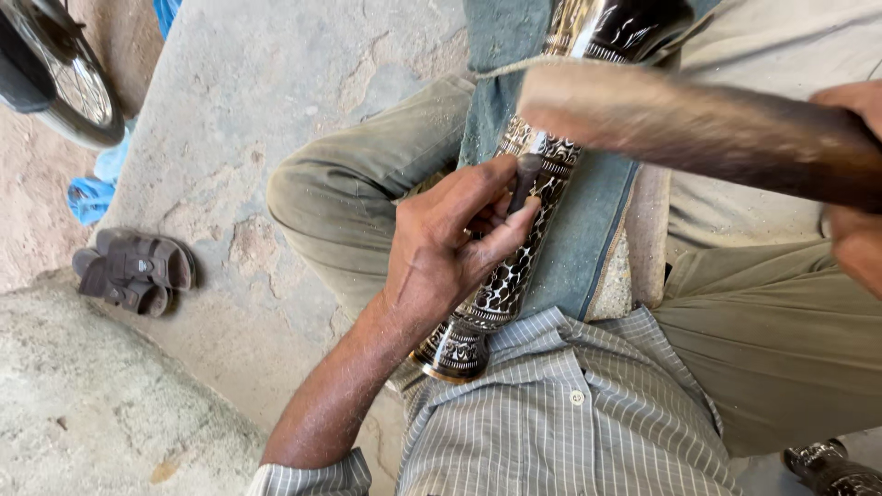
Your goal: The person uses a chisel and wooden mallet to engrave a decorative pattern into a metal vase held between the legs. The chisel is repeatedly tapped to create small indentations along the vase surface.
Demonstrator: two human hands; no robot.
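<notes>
The left hand [450, 243] pinches a small chisel [525, 180] against the engraved vase [514, 257] lying across the lap. The right hand [859, 184] grips a wooden mallet [698, 129]. A misaligned blow risks striking the fingers [505, 230] or gouging the pattern.

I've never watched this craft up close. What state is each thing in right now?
Left hand: pinching a small chisel against the vase.
Right hand: gripping a raised wooden mallet.
Patterned vase: lying across the lap on blue cloth.
Sandals: off, on the floor.
</notes>
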